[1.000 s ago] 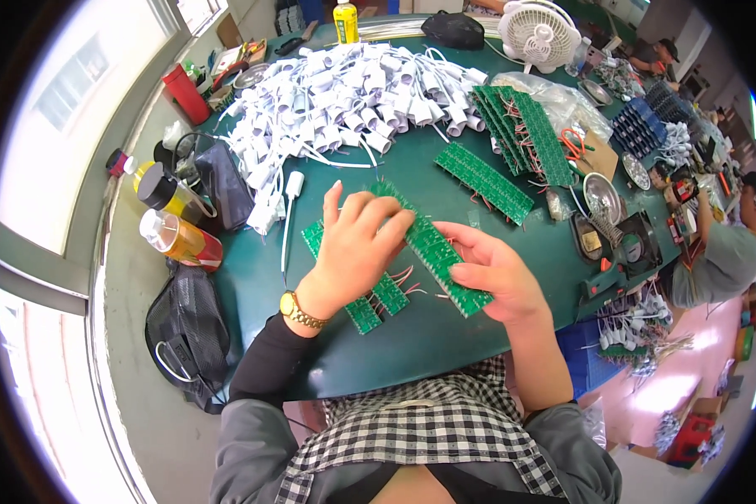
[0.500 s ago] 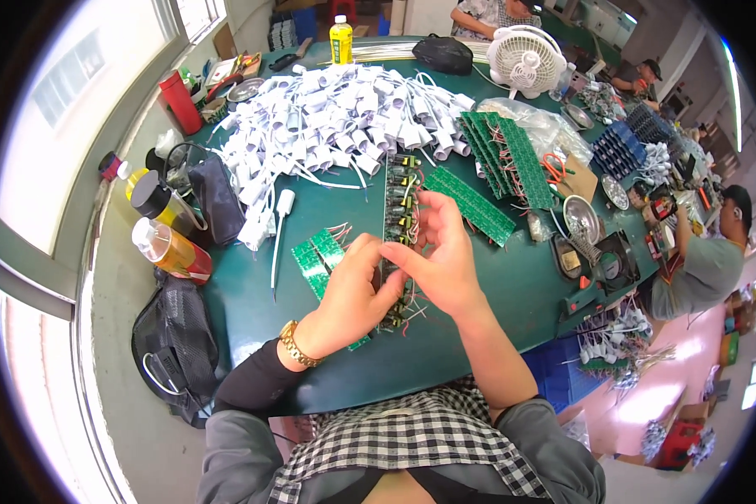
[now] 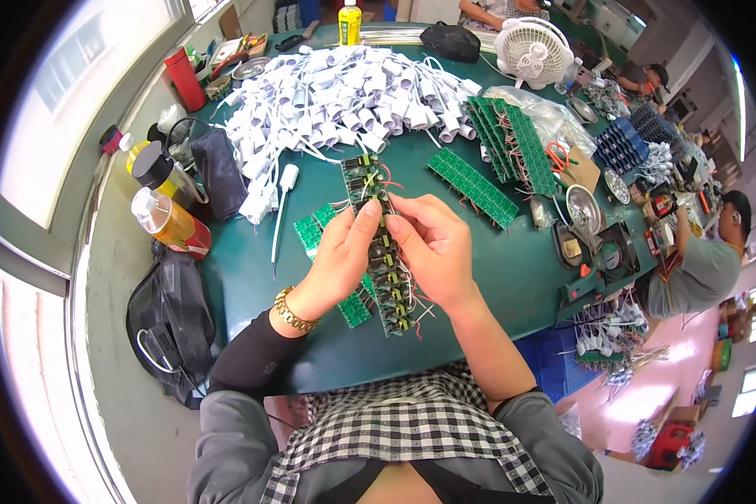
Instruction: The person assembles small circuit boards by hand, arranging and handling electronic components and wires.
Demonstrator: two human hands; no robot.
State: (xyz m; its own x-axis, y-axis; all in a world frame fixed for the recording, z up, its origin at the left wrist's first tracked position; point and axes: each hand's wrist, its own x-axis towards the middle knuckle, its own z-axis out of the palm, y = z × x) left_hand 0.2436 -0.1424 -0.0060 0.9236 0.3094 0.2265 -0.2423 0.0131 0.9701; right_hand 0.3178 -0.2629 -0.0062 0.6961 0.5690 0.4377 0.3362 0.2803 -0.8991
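Between my hands is a long circuit board strip (image 3: 388, 286), its component side facing up and red and white wires trailing from its edge. My left hand (image 3: 344, 252) grips the strip's left edge, thumb lying on top. My right hand (image 3: 435, 248) is closed at the right edge, thumb and fingers pinched by the wires; the fingertips partly hide what they pinch. Beneath the left hand lie green circuit boards (image 3: 354, 312) on the green table (image 3: 286, 370). Another green board strip (image 3: 472, 186) rests to the right of my hands.
A big heap of white lamp sockets with leads (image 3: 344, 97) spreads across the table's far side. Stacked green boards (image 3: 521, 143), orange scissors (image 3: 558, 156) and a metal bowl (image 3: 583, 208) are at right. Bottles (image 3: 172, 220) line the left edge. A white fan (image 3: 532, 52) stands behind; co-workers sit beyond.
The board strip has tilted, its far end swinging left and its near end showing more. My right hand has moved down from the far part to the wires at the middle.
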